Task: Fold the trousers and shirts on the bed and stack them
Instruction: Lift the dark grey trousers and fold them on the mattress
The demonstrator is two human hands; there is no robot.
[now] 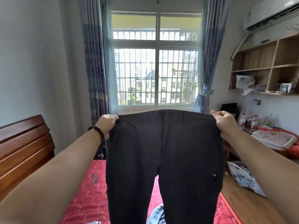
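A person is holding dark trousers (165, 159) up by the waistband above the red bed (90, 183), left hand (107, 122) and right hand (224, 122) each gripping a corner (legs dangling), so one loosening grip is risking a crooked, bunched fold.

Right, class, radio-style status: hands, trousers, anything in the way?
Left hand and right hand grip waistband corners. Dark trousers held up, spread, unfolded, above red bed. Denim garment lies below.

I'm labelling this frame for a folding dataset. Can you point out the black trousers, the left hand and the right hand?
black trousers (165, 143): head view, seat panel below the waistband.
left hand (107, 122): head view, back of hand.
right hand (224, 122): head view, knuckles.
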